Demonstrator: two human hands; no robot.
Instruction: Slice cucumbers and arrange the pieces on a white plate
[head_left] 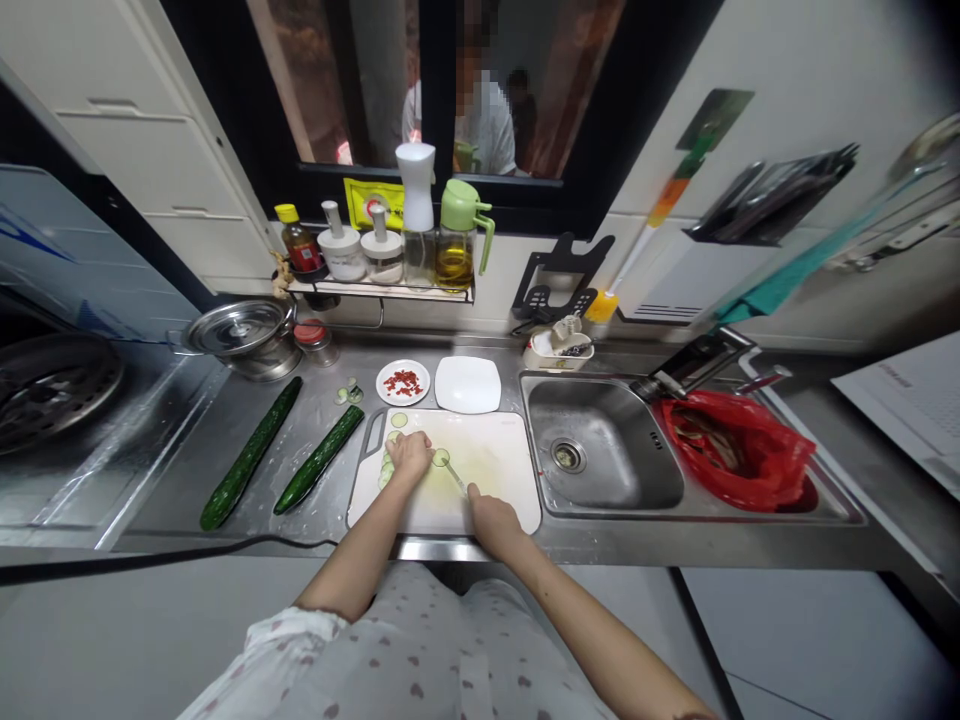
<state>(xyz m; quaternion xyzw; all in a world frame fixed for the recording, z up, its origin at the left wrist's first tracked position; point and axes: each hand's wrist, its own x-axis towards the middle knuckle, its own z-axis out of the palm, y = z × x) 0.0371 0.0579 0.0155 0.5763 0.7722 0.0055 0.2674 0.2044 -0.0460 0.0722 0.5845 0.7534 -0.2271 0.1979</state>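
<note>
A white cutting board (pixel 487 440) lies on the counter in front of me. My left hand (pixel 409 456) rests over its left part, fingers bent together at the edge of a round cucumber slice (pixel 441 457). In my right hand (pixel 495 523), at the board's front edge, is a thin-bladed knife (pixel 455 477) whose tip end meets that slice. Several more cucumber slices (pixel 386 470) lie along the board's left side, partly under my left hand. Two whole-looking cucumbers, a long one (pixel 251 455) and a shorter one (pixel 319 462), lie left of the board.
Behind the board are a plate of chopped red pieces (pixel 403 398) and a white square plate (pixel 468 384). Cucumber scraps (pixel 348 392) lie nearby. A steel sink (pixel 611 490) with a red plastic bag (pixel 735 490) is right; a lidded pot (pixel 244 335) and seasoning shelf (pixel 390 292) stand behind.
</note>
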